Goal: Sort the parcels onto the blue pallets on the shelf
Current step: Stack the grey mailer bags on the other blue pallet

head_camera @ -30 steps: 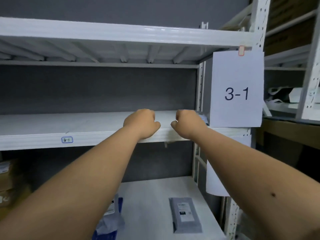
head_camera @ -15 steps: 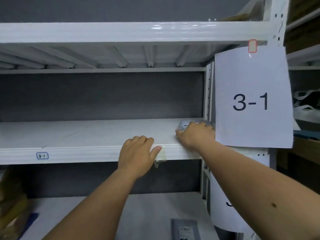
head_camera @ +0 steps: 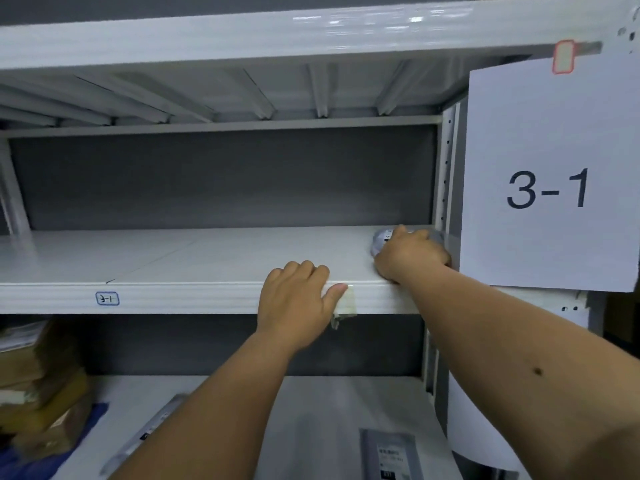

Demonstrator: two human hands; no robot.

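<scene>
Shelf 3-1 (head_camera: 214, 258): white metal deck at chest height, bare apart from one parcel at its far right end; no blue pallet shows on this level.
Grey parcel (head_camera: 381, 239): small grey poly mailer with a printed label, lying flat on the deck against the right upright, mostly covered by the hand; likely tucked into the corner so that it sits clear of the front edge.
Right hand (head_camera: 412, 258): palm down on the parcel, fingers curled over it and closed on it, wrist crossing the shelf lip; appears to be pressing it into place rather than lifting.
Left hand (head_camera: 298, 303): empty, fingers hooked over the front lip, thumb on the lip's face beside a scrap of tape (head_camera: 346, 304); probably bracing the body during the reach.
Paper sign (head_camera: 550, 174): sheet printed "3-1", clipped to the right post, marks the bay.
Handwritten tag (head_camera: 107, 298): "3-1" on the lip, same purpose.
Lower shelf (head_camera: 311, 410): holds a second grey mailer (head_camera: 391, 457), brown cartons (head_camera: 38, 393) on something blue (head_camera: 20, 459), possibly a pallet.
Stage: judged as set-down nearly done; release remains.
</scene>
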